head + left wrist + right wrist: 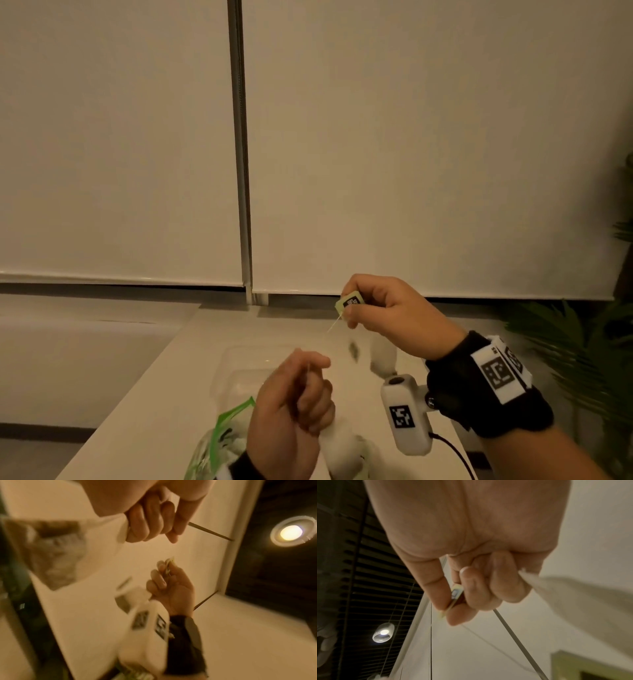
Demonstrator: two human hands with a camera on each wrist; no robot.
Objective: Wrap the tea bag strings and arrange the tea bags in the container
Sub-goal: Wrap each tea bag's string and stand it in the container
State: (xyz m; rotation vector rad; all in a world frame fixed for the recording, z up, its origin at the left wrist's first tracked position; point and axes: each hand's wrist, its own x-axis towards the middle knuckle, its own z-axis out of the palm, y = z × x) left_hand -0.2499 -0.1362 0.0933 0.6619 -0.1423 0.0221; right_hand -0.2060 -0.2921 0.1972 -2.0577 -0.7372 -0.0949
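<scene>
White table (164, 387): one clear container (239, 370). Right hand (387, 308) pinches one green tag (351, 303); left hand (294, 407) grips one tea bag (339, 445), possibly its string too.

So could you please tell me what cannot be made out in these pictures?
- Head view: the left hand hides how it grips the tea bag.
- Head view: the green-edged bag is cut off by the bottom edge.
- Left wrist view: motion blur smears the tag in the right hand.
- Head view: the clear container is too faint to show its contents.
</scene>
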